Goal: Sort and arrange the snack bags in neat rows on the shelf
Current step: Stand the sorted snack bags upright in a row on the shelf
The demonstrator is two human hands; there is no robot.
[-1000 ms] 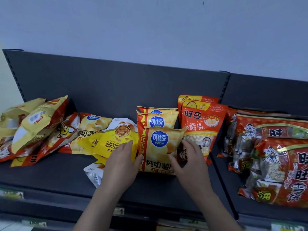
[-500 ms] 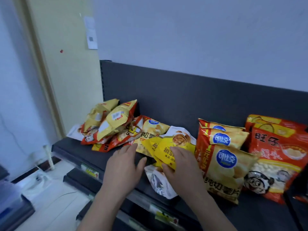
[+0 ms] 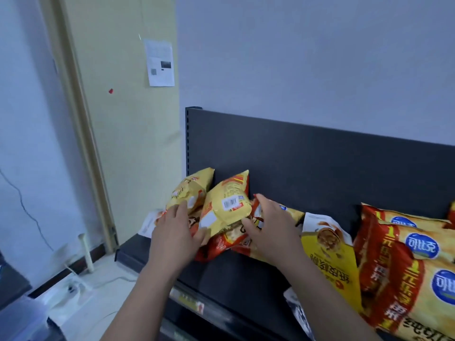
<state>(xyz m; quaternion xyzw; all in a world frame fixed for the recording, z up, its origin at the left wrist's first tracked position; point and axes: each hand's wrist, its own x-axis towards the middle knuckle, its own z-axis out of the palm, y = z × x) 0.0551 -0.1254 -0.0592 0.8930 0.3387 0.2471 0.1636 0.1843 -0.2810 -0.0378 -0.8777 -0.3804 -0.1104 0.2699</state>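
A loose pile of snack bags lies at the left end of the dark shelf (image 3: pixel 236 279). On top sits a yellow bag with a barcode label (image 3: pixel 227 205), with another yellow bag (image 3: pixel 189 188) behind it and red bags (image 3: pixel 221 242) underneath. My left hand (image 3: pixel 176 232) grips the barcode bag's lower left corner, thumb under it and fingers behind. My right hand (image 3: pixel 273 230) rests with straight fingers on the red bags just right of it. Further right a yellow nut bag (image 3: pixel 327 262) lies flat, beside upright orange chip bags (image 3: pixel 403 267).
The shelf's dark back panel (image 3: pixel 307 168) rises behind the bags. A cream wall with a paper notice (image 3: pixel 160 62) stands left of the shelf. Cables and a white pipe (image 3: pixel 86 252) are on the floor at the lower left. A silver bag (image 3: pixel 298 313) hangs over the shelf's front edge.
The view has swung left. Both hands moved from the chip bags past the yellow nut bag to the pile at the shelf's left end, where the left hand has taken the barcode bag.
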